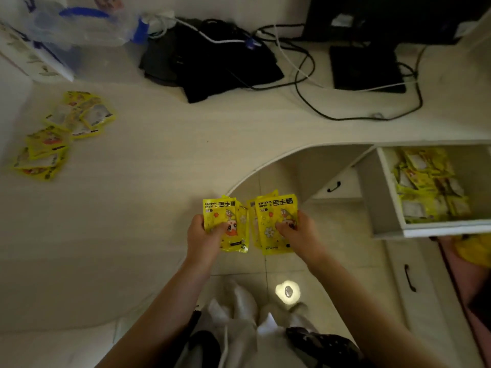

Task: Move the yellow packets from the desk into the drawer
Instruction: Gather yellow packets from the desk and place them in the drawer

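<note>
— So, where are the yellow packets?

— Split four ways. The left hand [204, 236] grips one small stack [225, 224], thumb curled over its face; the right hand [297, 233] grips a second stack [275, 221] the same way. The two stacks sit side by side, just off the curved edge of the desk [159, 168], above the tiled floor.

— Any print you can read?

— "HAND WARMER" on the top of each front packet, upside down to the camera, beside large Chinese characters. A cartoon figure and a white flower show below. The small black label near the lower edge is too small to read.

— And the others?

— A loose pile [61, 134] lies at the desk's far left, well apart from the hands, blurred. More packets [427, 184] lie inside the open drawer [382, 192] on the right; its right side is cut off by the frame.

— Beyond that?

— Black cloth [212, 65] and tangled cables [345, 88] at the back, a clear plastic bag [79, 25] at far left. A dark monitor base [369, 67] sits partly cropped.
</note>
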The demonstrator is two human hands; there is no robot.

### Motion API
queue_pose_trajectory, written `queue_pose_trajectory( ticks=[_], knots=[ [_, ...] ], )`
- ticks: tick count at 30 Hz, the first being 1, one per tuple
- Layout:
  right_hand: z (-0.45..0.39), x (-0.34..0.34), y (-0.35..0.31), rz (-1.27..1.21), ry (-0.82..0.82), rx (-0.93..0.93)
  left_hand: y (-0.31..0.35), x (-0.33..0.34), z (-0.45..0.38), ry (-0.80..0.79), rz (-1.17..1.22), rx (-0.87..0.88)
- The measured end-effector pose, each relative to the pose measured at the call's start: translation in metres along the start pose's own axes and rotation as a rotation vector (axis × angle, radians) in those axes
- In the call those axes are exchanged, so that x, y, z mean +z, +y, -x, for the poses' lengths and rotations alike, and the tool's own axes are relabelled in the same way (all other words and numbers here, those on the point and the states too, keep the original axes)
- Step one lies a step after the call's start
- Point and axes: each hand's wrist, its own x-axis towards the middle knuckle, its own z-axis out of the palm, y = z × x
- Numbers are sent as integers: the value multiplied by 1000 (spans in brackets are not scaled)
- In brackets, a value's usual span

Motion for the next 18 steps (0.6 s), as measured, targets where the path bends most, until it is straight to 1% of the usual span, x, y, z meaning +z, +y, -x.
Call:
queue_pose_trajectory(
  ticks=[6, 9, 18],
  knots=[
    [24, -76, 61, -153, 136, 82, -2, 82, 45, -134, -95, 44],
    [37, -114, 95, -206, 161, 113, -10, 125, 75, -148, -115, 42],
    [71, -221, 186, -242, 269, 158, -45, 244, 147, -216, -125, -1]
  ],
)
